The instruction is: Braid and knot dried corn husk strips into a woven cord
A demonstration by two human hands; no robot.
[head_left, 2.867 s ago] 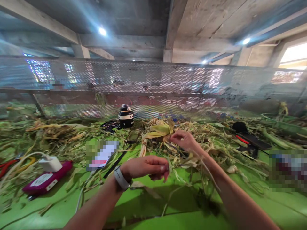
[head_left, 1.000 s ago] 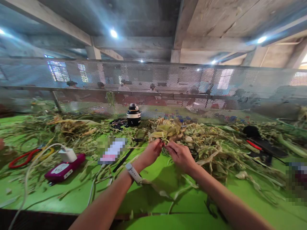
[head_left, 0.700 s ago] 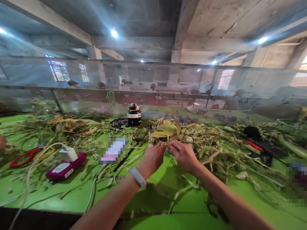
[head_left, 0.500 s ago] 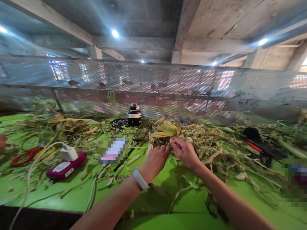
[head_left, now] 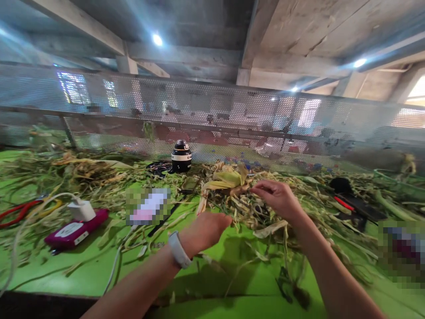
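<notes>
My left hand (head_left: 207, 228), with a pale watch band (head_left: 179, 250) on its wrist, is held low over the green table. It is curled closed, back of the hand up, so its fingertips are hidden. Farther right and higher, my right hand (head_left: 277, 199) pinches thumb against fingers beside the dry leafy pile (head_left: 245, 204). Whatever may be between those fingers is too small to make out. A yellow-green corn husk (head_left: 227, 179) lies on the pile, left of my right fingertips.
Dry leaves litter the green table (head_left: 133, 274). On the left are a purple power strip (head_left: 76, 232) with a white charger (head_left: 81, 210), red-handled scissors (head_left: 20, 212) and a blurred-out phone (head_left: 149, 206). A black bottle (head_left: 181, 157) stands before a perforated metal screen (head_left: 206, 106). A black-and-red object (head_left: 345, 204) lies right.
My hands, together just before, have separated: the right went up and right, the left down and left. The view has tilted slightly. The hand at the left edge is out of view.
</notes>
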